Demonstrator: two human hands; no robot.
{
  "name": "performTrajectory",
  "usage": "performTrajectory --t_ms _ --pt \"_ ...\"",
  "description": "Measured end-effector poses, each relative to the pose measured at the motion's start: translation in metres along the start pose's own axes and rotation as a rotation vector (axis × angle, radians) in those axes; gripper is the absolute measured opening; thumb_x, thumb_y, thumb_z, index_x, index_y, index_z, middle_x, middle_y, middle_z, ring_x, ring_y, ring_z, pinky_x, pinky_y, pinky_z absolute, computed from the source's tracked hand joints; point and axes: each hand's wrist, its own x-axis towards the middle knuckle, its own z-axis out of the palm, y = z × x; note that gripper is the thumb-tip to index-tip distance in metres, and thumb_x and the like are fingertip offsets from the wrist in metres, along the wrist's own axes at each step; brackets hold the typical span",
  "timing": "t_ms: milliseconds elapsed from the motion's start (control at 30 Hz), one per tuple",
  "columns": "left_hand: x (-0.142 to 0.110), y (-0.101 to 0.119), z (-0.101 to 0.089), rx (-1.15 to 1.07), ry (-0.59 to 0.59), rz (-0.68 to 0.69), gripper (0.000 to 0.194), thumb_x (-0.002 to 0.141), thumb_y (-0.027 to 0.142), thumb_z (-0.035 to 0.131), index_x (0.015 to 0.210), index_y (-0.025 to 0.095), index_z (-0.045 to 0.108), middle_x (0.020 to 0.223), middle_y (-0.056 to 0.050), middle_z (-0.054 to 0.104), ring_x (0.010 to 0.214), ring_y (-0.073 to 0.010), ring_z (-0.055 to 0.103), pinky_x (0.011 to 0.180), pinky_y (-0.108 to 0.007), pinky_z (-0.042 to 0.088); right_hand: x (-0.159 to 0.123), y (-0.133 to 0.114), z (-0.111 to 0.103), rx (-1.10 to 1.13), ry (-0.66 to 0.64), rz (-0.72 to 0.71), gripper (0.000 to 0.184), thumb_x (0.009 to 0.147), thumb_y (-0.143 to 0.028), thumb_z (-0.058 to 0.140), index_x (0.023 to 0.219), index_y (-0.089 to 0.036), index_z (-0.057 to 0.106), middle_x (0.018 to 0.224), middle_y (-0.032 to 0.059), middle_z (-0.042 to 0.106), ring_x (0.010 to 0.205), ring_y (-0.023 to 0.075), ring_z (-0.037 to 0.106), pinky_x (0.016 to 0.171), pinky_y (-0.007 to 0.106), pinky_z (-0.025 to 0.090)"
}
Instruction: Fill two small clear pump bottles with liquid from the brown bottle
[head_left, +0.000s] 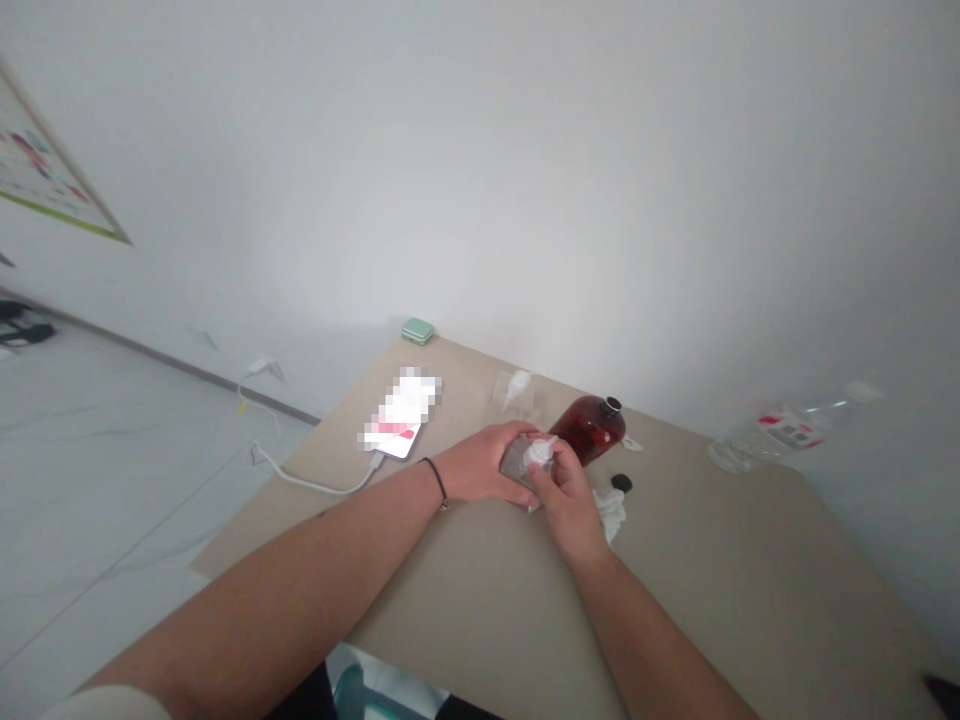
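Note:
My left hand [484, 463] is wrapped round a small clear bottle [516, 460] from the left side. On top of that bottle is a white cap [538, 454], and my right hand [568, 497] grips it between thumb and fingers. Just behind my right hand, a dark red-brown bottle [586, 428] leans or lies with its neck uncapped. A second small clear bottle with a white top [515, 392] is farther back. Beside my right hand are a crumpled white tissue [610, 512] and a black cap [621, 483].
A phone [403, 412] with a white charging cable [330, 489] lies on the left of the table [720, 590]. At the back corner sits a green case [418, 331]. A clear plastic bottle with a red label [793, 427] is at the right edge, by the wall.

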Motion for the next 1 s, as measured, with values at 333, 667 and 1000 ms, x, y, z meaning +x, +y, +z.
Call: performTrajectory --t_ms 333,667,1000 --pt "-0.0007 0.0002 -0.0002 -0.014 0.003 0.013 0.085 0.064 0.041 0.09 0.135 0.019 0.05 0.131 -0.013 0.062 0.119 -0.0309 0.06 0.104 -0.044 0.045 0.0003 -0.003 -0.0007 -0.026 -0.012 -0.064 0.025 0.09 -0.043 0.06 0.11 -0.029 0.068 0.116 0.0054 0.066 0.115 0.0269 0.06 0.105 0.046 0.045" --pt "-0.0001 0.0017 -0.0007 -0.031 0.0 0.031 0.08 0.064 0.04 0.089 0.132 0.02 0.053 0.128 -0.011 0.064 0.117 -0.03 0.061 0.104 -0.043 0.045 0.0003 -0.0037 -0.0019 -0.023 -0.038 -0.113 0.028 0.093 -0.041 0.058 0.116 -0.031 0.069 0.123 0.0056 0.064 0.121 0.0263 0.058 0.109 0.044 0.042" --pt "-0.0002 0.0022 -0.0003 0.0 0.001 0.001 0.087 0.063 0.042 0.09 0.137 0.018 0.05 0.131 -0.014 0.062 0.119 -0.0318 0.06 0.105 -0.046 0.045 -0.0012 0.002 0.0019 -0.018 0.019 -0.032 0.026 0.088 -0.043 0.064 0.109 -0.029 0.063 0.112 0.0039 0.066 0.106 0.0248 0.062 0.099 0.043 0.048"
